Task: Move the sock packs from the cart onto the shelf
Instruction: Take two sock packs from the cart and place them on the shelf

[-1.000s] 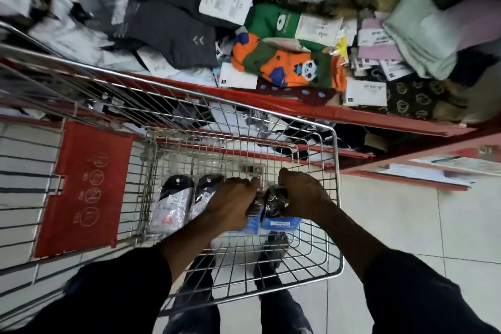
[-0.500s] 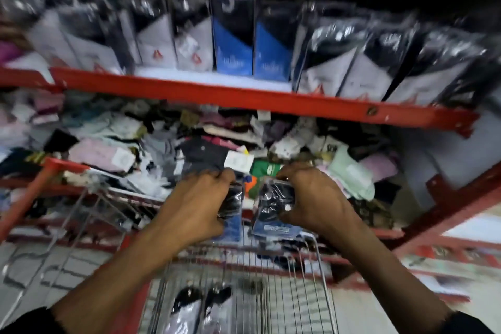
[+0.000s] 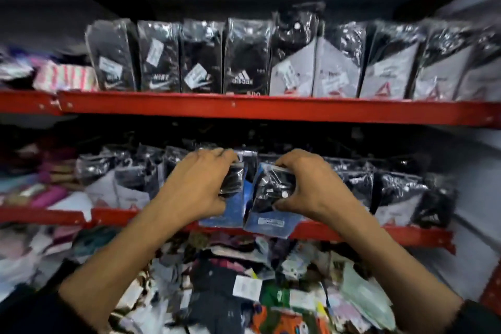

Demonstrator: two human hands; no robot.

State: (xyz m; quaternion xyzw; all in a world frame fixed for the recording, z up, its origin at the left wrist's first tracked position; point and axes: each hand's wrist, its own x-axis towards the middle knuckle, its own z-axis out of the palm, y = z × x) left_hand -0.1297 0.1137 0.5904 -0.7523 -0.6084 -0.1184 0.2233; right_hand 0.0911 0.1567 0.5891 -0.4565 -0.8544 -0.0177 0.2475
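Note:
My left hand [image 3: 198, 187] grips a black-and-blue sock pack [image 3: 230, 203] in clear plastic. My right hand [image 3: 309, 184] grips a second such sock pack [image 3: 271, 209] with a white label near its bottom. Both packs are held upright, side by side, at the front edge of the middle red shelf [image 3: 366, 233], in a gap within a row of standing black-and-grey packs [image 3: 393, 192]. The packs' lower ends overlap the shelf's red lip. The cart is out of view.
The upper red shelf [image 3: 244, 107] carries a full row of black Nike, Adidas and grey-fronted packs [image 3: 246, 59]. Below the middle shelf lies a heap of loose colourful socks [image 3: 244, 287]. Pink and striped items [image 3: 65, 77] sit at the left.
Both hands lifted the two packs out of the cart and up to the middle shelf. The view tilted upward, so the cart dropped out of sight.

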